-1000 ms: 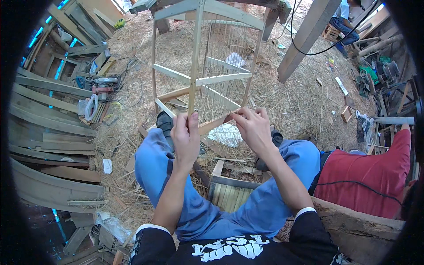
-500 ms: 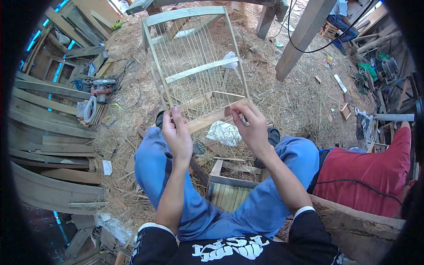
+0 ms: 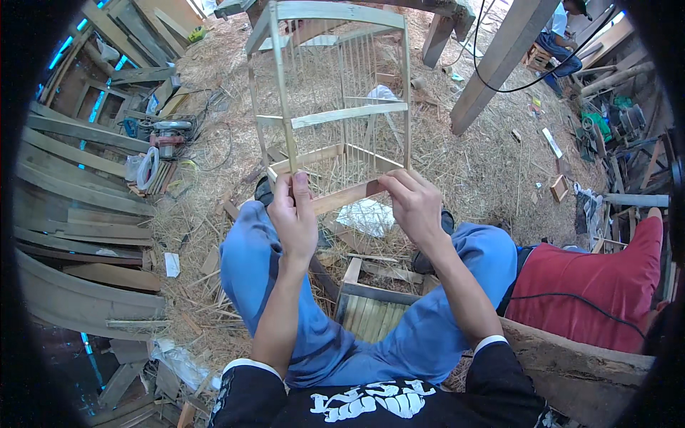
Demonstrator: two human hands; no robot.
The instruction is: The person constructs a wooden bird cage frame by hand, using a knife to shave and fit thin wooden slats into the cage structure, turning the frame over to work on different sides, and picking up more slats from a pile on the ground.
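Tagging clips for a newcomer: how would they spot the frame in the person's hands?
Start at the blue trousers. Beyond them, the left hand and right hand hold the wooden frame. Its open barred build sets it apart from the solid planks.

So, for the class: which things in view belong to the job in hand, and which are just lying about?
In hand:
Wooden frame with thin bars
Left hand, gripping its near left corner
Right hand, fingers at its near right end

Apparently lying about:
Red power tool
White coil
Crumpled white sheet
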